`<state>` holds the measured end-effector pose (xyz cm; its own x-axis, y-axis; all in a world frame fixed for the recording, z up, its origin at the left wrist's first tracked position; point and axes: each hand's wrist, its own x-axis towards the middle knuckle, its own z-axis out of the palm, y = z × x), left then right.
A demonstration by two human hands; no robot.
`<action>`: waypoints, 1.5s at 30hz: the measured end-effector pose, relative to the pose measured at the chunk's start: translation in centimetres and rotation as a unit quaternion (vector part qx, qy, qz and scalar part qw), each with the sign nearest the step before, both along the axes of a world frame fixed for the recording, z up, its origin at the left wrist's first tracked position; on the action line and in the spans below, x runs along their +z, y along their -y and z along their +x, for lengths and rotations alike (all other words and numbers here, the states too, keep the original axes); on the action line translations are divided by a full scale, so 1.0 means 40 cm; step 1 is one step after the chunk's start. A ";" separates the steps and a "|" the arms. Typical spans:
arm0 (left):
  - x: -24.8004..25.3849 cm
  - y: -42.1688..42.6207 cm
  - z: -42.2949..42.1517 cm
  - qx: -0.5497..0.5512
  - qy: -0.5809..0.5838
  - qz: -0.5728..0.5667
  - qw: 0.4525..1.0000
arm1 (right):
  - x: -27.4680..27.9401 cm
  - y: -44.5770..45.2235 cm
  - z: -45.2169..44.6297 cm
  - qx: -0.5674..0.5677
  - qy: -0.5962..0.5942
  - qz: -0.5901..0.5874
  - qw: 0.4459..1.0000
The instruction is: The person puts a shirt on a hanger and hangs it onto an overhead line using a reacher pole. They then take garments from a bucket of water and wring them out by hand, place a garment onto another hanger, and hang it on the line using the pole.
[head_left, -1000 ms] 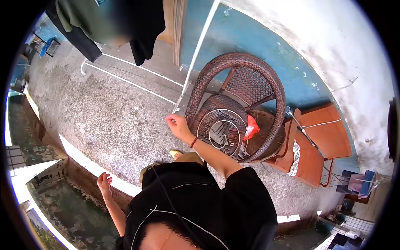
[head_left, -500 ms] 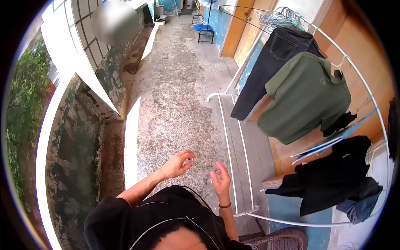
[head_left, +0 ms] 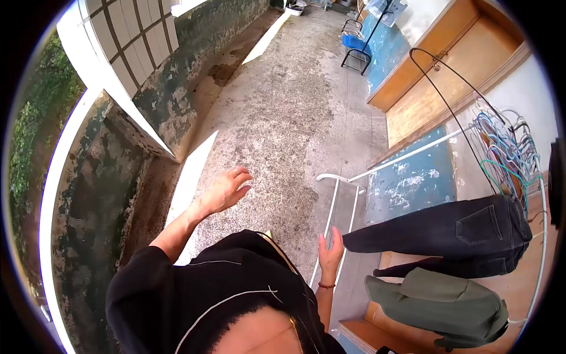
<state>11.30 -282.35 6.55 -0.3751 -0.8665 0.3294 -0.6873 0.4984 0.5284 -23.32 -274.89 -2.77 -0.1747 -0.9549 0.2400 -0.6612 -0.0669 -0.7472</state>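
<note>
the left hand (head_left: pixel 227 190) and right hand (head_left: pixel 331 253) hover empty, fingers loosely parted, the right just beside dark jeans (head_left: pixel 436 230) at centre right, hung from a white clothes rack (head_left: pixel 407 155), probably for airing.

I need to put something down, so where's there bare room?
The concrete floor ahead is bare between the sunlit strip and the white clothes rack. It's crowded on the right, where bunched hangers, dark jeans and a green shirt hang.

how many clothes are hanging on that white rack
2 clearly: dark jeans nearest the right hand, and a green top below them in the picture. More may be hidden at the bottom edge.
</note>
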 end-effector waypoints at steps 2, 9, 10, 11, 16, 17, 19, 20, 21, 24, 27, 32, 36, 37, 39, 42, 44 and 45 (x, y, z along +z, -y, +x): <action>0.040 0.130 0.043 0.076 -0.016 -0.025 0.997 | 0.043 0.232 0.030 0.057 0.036 -0.002 0.998; 0.017 0.583 0.189 0.270 -0.025 -0.016 0.963 | 0.150 1.024 0.256 0.230 -0.003 -0.112 0.967; 0.004 0.664 0.206 0.269 -0.022 -0.012 0.963 | 0.155 1.114 0.299 0.252 0.013 -0.117 0.960; -0.004 0.753 0.220 0.262 -0.031 -0.015 0.964 | 0.153 1.197 0.334 0.273 0.028 -0.123 0.954; 0.010 1.299 0.278 0.177 -0.029 -0.073 0.981 | 0.206 1.619 0.429 0.249 -0.042 -0.165 0.954; 0.036 1.410 0.267 0.150 -0.038 -0.080 0.985 | 0.221 1.695 0.426 0.225 -0.047 -0.161 0.960; 0.093 1.616 0.240 0.081 -0.045 -0.070 0.993 | 0.262 1.823 0.413 0.181 -0.035 -0.146 0.972; 0.112 1.714 0.220 0.044 -0.054 -0.063 0.996 | 0.274 1.884 0.400 0.171 -0.031 -0.145 0.974; 0.117 1.814 0.201 0.006 -0.058 -0.057 0.997 | 0.280 1.945 0.381 0.137 -0.024 -0.143 0.980; 0.102 2.095 0.145 -0.094 -0.064 -0.055 0.992 | 0.234 2.131 0.308 0.055 -0.030 -0.136 0.989; 0.068 2.360 0.116 -0.103 -0.017 -0.055 0.993 | 0.144 2.348 0.251 -0.018 -0.029 -0.115 0.993; 0.055 2.833 0.152 -0.013 0.058 -0.017 0.998 | 0.082 2.885 0.208 -0.035 0.015 -0.125 0.991; 0.142 3.166 0.224 0.065 0.058 -0.020 0.996 | 0.205 3.380 0.340 0.119 0.069 -0.133 0.981; 0.156 3.246 0.242 0.078 0.031 -0.013 0.996 | 0.243 3.498 0.384 0.165 0.067 -0.139 0.974; 0.152 3.395 0.281 0.107 -0.003 -0.009 0.994 | 0.277 3.705 0.471 0.211 0.058 -0.151 0.964; 0.082 3.644 0.355 0.186 0.013 -0.032 0.982 | 0.271 4.020 0.553 0.288 -0.011 -0.185 0.939; 0.045 3.833 0.414 0.203 0.004 -0.042 0.978 | 0.236 4.206 0.596 0.255 -0.039 -0.190 0.947; 0.035 3.924 0.440 0.201 0.007 -0.051 0.978 | 0.203 4.304 0.599 0.234 -0.038 -0.186 0.954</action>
